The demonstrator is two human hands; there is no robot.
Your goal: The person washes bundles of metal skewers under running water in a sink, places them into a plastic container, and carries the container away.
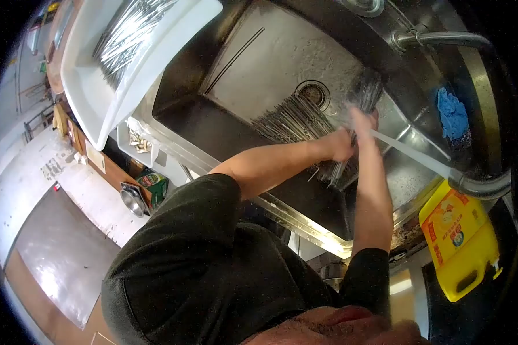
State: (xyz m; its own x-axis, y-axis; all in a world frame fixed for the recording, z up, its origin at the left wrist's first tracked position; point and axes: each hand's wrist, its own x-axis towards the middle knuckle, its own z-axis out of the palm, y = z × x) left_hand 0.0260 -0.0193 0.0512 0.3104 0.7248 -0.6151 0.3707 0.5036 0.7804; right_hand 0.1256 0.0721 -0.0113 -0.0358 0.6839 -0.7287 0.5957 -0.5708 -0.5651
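1. Sink (282, 52): metal; work is best kept low inside its walls so splash is contained.
2. White tub (147, 66): set beside the sink, shiny rods (133, 34) inside; drips are best kept off these.
3. Loose pile of thin rods (290, 121): laid on the sink floor near the drain (312, 95); tips should be kept out of its opening.
4. Bundle of rods (367, 92): held above the sink floor, beside the pile, upper end blurred by spray. Rinsing, by judgement; the bundle should be turned and fanned so inner rods are reached.
5. Left hand (341, 145): closed around the bundle's lower part. Right hand (364, 122): closed farther up; exact finger placement cannot be told. Points should be kept off palms.
6. Water stream (414, 153): met at the right wrist; rods are better placed directly under it.
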